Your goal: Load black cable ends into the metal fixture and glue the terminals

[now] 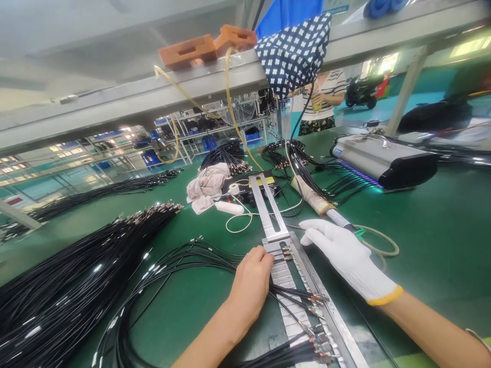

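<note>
My bare left hand [251,278] is closed on thin black cables [215,260] at the left edge of a long metal fixture [318,286]. Their metal-tipped ends [286,253] lie across the slotted fixture, just past my fingertips. More cables with metal connectors [318,332] lie in a row along its nearer part. My right hand [339,253], in a white knitted glove with a yellow cuff, hovers right of the fixture. Its fingers are stretched forward, thumb slightly apart, with nothing visible in them. Beyond it lies a tape-wrapped tube with a metal end [339,217].
A thick black cable bundle [76,276] covers the table's left. Behind the fixture are a pinkish cloth [209,184] and a black control box [247,191]. A silver lamp housing [379,158] glows purple over cable ends. A shelf [134,99] crosses above; a person [322,99] stands beyond.
</note>
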Motion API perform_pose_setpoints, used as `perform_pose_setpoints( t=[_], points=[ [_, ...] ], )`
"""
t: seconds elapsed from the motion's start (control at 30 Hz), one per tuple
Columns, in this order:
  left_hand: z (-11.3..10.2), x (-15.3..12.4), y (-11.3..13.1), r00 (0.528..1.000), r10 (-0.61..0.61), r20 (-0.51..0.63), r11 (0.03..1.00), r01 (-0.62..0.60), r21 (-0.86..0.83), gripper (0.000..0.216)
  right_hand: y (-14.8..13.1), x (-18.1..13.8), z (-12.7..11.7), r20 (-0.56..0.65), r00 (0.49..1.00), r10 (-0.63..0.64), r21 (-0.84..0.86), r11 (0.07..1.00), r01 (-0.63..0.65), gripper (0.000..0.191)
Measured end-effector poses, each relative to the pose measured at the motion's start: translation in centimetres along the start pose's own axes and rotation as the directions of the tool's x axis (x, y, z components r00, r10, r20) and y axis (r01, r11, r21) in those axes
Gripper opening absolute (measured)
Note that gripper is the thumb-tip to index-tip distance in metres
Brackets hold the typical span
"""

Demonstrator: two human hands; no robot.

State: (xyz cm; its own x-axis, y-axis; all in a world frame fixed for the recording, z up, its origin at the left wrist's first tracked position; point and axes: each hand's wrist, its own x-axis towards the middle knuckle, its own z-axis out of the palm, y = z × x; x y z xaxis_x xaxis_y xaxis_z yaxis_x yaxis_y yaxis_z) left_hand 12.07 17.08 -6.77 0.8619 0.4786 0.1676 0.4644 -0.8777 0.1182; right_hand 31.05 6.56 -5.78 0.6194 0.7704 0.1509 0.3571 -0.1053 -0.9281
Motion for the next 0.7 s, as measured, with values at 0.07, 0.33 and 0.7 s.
perform_pose_setpoints(
  t=[0.07,0.33,0.7],
  points=[
    [0.1,0.0,0.0,1.000,0.008,-0.016,1.000,-0.008,-0.013,0.023,-0.2,0.0,-0.1,-0.003,1.000,0.000,-0.019,1.000,0.000,0.035],
    [0.6,0.3,-0.2,0.998,0.017,-0.055,1.000,-0.018,-0.013,0.024,0.8,0.2,0.2,0.007,1.000,-0.020,0.015,1.000,0.020,0.036],
    [0.9,0.7,0.1,1.000,-0.013,-0.017,0.997,0.012,-0.070,0.023,1.1,-0.2,0.5,0.016,0.999,-0.041,-0.041,0.998,0.042,0.033]
  ],
)
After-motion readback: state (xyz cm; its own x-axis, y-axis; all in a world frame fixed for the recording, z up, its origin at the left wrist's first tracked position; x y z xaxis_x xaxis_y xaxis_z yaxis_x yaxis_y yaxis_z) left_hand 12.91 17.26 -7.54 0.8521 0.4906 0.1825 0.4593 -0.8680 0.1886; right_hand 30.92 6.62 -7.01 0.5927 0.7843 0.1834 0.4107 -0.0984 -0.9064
